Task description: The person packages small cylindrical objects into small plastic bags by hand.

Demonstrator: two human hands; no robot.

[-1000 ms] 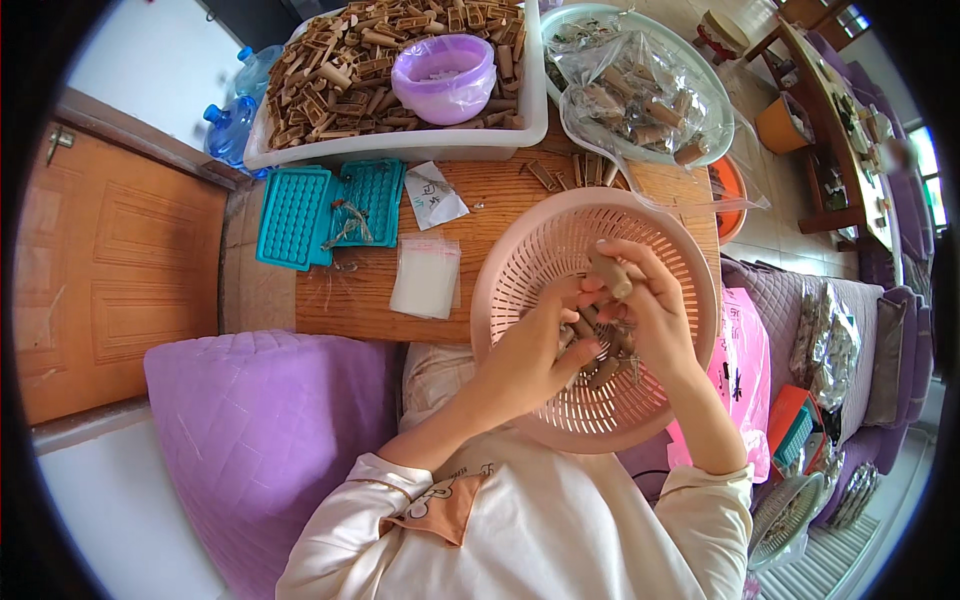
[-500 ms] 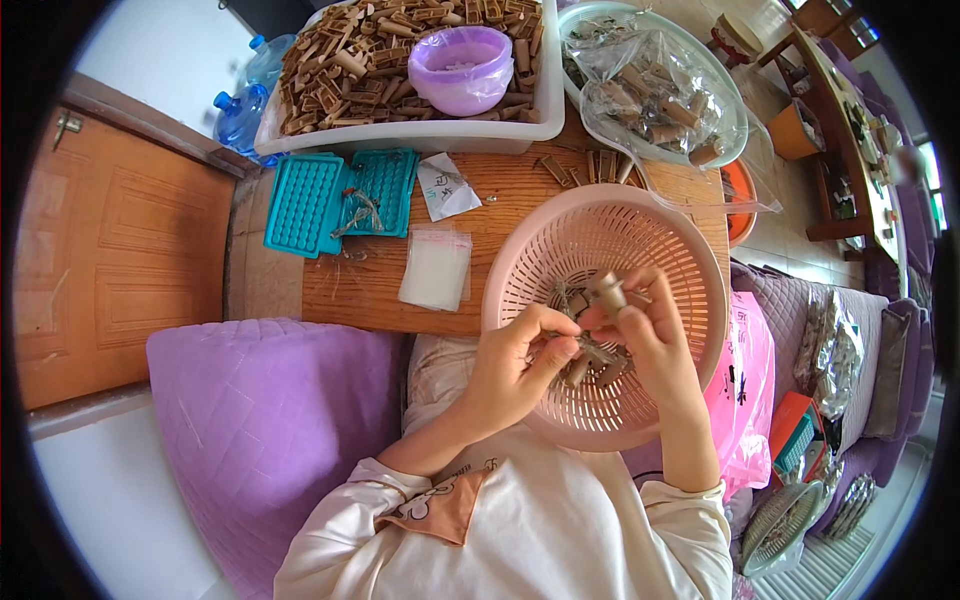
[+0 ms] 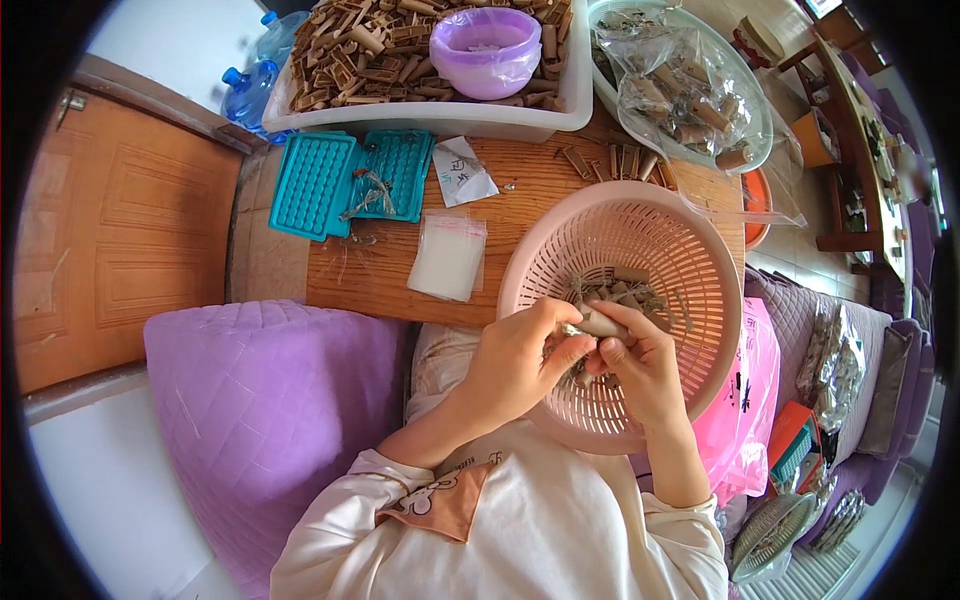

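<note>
Right of centre, over the pink basket [image 3: 690, 250], the left hand [image 3: 520, 365] and right hand [image 3: 640, 370] pinch 1 small brown tube [image 3: 600, 322] between them, its long axis lying crosswise.

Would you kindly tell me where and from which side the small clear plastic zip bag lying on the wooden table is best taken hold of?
Probably by its near short edge, coming from above on the person's side. The small clear plastic zip bag lies flat on the wooden table, so fingers would have to pinch a lifted edge. That edge sits near the table's rim, and the teal plastic trays crowd its far left.
</note>
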